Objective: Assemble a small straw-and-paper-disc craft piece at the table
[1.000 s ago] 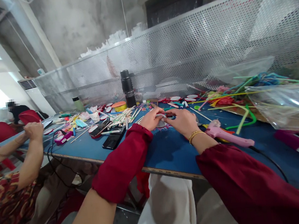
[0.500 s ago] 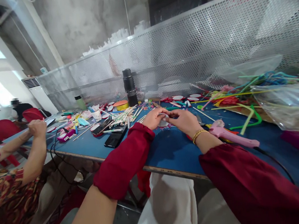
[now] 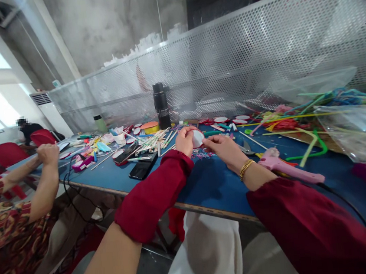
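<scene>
1. Gripping a small white disc with a red rim (image 3: 198, 138) in the left hand (image 3: 185, 140), raised just above the blue worktop (image 3: 207, 182); pinching its edge at 3 o'clock with the right hand (image 3: 225, 147), fingers closed.
2. Lying at 4 o'clock of the right hand: a pink glue gun (image 3: 286, 166); standing at 11 o'clock: a black flask (image 3: 161, 105).
3. Sitting at 9 o'clock: a co-worker's hand (image 3: 48, 154).

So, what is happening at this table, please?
A person in red sleeves sits at a cluttered blue table. The left hand holds a small white round disc lifted above the table, and the right hand touches its edge. A pink glue gun lies beside the right wrist. A co-worker's hand works at the left.
</scene>
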Tool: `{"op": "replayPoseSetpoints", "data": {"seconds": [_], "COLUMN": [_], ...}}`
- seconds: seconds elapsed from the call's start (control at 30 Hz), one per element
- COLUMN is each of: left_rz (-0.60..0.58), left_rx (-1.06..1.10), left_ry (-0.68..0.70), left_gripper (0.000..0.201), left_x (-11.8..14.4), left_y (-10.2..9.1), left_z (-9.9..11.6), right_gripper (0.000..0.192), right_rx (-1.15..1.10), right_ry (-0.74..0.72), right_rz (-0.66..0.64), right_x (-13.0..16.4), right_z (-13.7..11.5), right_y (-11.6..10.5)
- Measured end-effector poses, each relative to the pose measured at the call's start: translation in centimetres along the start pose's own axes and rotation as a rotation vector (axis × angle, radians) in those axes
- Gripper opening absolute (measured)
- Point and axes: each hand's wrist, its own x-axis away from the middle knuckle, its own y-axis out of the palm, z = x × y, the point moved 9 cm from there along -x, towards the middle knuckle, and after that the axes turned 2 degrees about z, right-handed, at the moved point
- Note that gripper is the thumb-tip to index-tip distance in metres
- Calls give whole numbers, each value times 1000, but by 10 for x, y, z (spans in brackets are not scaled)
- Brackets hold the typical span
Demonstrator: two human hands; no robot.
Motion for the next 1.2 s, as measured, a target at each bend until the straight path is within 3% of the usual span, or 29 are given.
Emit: {"op": "replayPoseSetpoints", "data": {"seconds": [0.13, 0.3, 0.53, 0.77, 0.9, 1.07, 1.2], "left_rz": [143, 250, 214, 204, 188, 133, 134], "left_rx": [133, 149, 168, 128, 174, 278, 298], "left_ry": [-105, -83, -139, -104, -118, -137, -148], "left_gripper": [20, 21, 22, 22, 24, 25, 25], "left_x": [-4, -7, -5, -6, -5, -2, -3], "left_y": [-14, -27, -26, -26, -24, -15, -16], "left_z": [-12, -9, -10, -7, -7, -6, -6], "right_gripper": [30, 29, 20, 19, 21, 20, 18], "right_rx": [-52, -58, -113, -182, -341, -541, -534], "right_ry": [-4, -19, 48, 110, 208, 379, 351], "right_rz": [-32, -129, -167, -134, -68, -103, 17], "right_x": [3, 8, 15, 17, 20, 24, 18], "right_z": [4, 9, 10, 7, 6, 13, 19], "right_y": [10, 26, 34, 35, 31, 33, 19]}}
